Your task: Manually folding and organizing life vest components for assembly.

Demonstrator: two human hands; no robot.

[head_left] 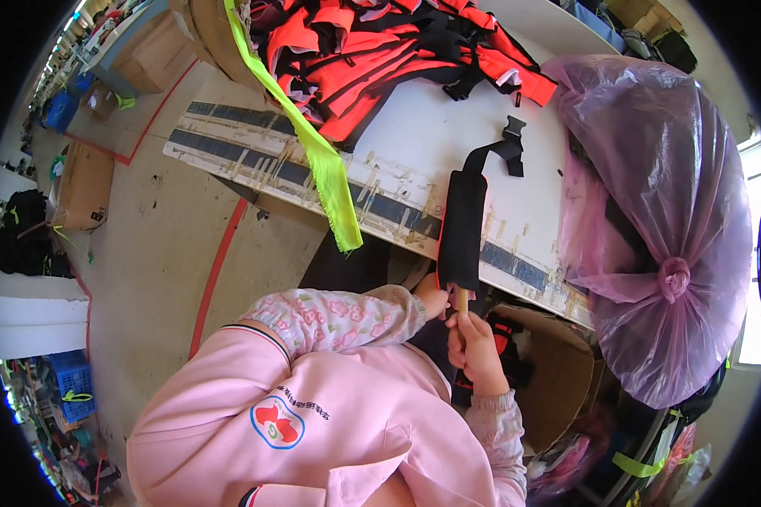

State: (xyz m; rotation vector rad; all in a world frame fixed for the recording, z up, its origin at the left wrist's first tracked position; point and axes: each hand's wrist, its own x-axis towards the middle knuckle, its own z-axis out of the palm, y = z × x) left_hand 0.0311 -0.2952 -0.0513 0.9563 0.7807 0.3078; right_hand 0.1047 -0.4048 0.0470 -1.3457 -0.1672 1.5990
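A black padded strap (pixel 463 224) with a thin red edge lies over the table's near edge, its lower end hanging toward me. From its far end runs black webbing with a black buckle (pixel 513 128), lying on the white tabletop. My left hand (pixel 432 297) is closed at the strap's lower end, partly hidden behind it. My right hand (pixel 479 348) is wrapped round a thin yellowish stick (pixel 462 302), whose upper part meets the strap's open end. Pinkish material shows at that end; how deep the stick goes is hidden.
Orange-red and black pieces (pixel 380 59) are heaped on the table's far side. A neon yellow strip (pixel 325 173) hangs over the left edge. A tied pink plastic bag (pixel 651 160) bulges at the right. An open cardboard box (pixel 554 372) stands below the table edge.
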